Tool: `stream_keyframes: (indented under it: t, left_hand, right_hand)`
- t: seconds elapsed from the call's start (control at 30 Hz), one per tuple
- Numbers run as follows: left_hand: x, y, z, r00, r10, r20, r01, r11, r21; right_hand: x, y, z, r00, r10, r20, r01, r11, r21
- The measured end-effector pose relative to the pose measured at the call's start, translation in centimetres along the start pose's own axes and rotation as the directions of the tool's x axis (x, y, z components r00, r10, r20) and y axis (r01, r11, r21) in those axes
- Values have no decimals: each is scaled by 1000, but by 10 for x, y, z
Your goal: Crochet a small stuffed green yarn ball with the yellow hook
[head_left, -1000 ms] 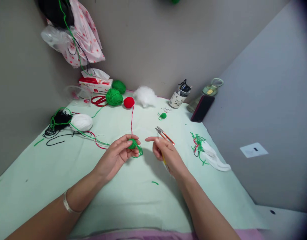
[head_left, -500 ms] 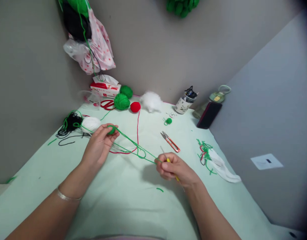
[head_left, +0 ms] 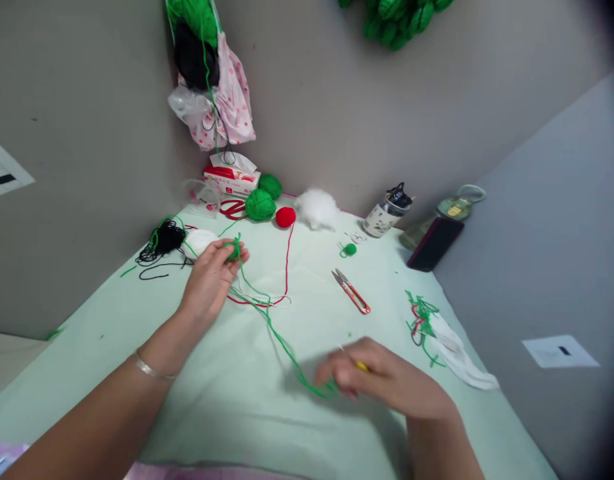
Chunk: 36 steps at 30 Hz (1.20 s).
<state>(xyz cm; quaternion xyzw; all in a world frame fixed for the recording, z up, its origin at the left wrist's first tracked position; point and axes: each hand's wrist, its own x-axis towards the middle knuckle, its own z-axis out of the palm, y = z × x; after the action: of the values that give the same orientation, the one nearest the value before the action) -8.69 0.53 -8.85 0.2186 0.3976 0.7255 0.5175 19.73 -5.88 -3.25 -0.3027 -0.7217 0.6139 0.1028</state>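
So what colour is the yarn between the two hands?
Green; the yarn shows clearly in the head view, from left hand to right hand.

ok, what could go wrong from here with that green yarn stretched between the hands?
1. The green yarn strand between left hand and right hand crosses the red yarn strand; they may tangle.
2. A harder pull could tug the green crochet piece out of the left hand's pinch.
3. The right hand is blurred; its crochet hook might snag the strand.
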Motion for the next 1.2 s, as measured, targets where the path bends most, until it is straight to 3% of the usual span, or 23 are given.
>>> stream_keyframes:
  t: [0.03, 0.1, 0.17, 0.27, 0.37, 0.43, 0.57, 0.67, 0.87, 0.97, 1.03, 1.13, 1.2]
  left_hand:
    - [-7, -2, 4, 999, -22, 40, 21, 999, 25]
    - [-25, -8, 12, 991, -68, 118, 58, 995, 84]
    - [-43, -15, 17, 975, -84, 203, 51, 985, 163]
    - [-64, -23, 19, 904, 8, 427, -192, 901, 390]
    - [-73, -29, 17, 837, 50, 546, -358, 804, 474]
    - [-74, -31, 16, 821, 50, 569, -382, 789, 481]
    - [-68, -30, 18, 879, -4, 477, -205, 900, 385]
    - [-64, -26, 21, 919, -30, 394, -109, 939, 327]
    - [-61, -21, 24, 940, -80, 331, -38, 941, 336]
    - [-61, -21, 24, 937, -112, 332, 7, 953, 302]
    - [-61, -21, 25, 923, -165, 349, 68, 960, 273]
    - [-62, -20, 25, 889, -272, 369, 182, 948, 260]
    - [-64, -19, 26, 859, -331, 390, 238, 934, 268]
  right_hand:
    - [6, 2, 2, 983, 84, -163, -93, 994, -49]
    - [18, 9, 5, 889, 121, -441, -178, 980, -91]
    - [29, 14, 10, 822, 116, -557, -151, 988, -18]
    - [43, 18, 21, 748, 114, -654, -5, 986, 165]
    - [53, 17, 32, 817, 110, -566, 67, 957, 283]
    - [57, 16, 36, 870, 111, -481, 68, 938, 339]
    - [53, 13, 39, 892, 118, -437, 66, 921, 385]
    - [44, 8, 38, 949, 87, -302, 30, 931, 364]
    - [35, 1, 36, 991, 95, -89, -65, 952, 299]
    - [32, -1, 30, 986, 97, -132, -63, 967, 245]
    - [29, 0, 22, 946, 71, -316, -8, 980, 198]
    - [24, 6, 7, 808, 3, -589, 125, 977, 175]
    - [22, 10, 0, 707, 33, -706, 183, 957, 227]
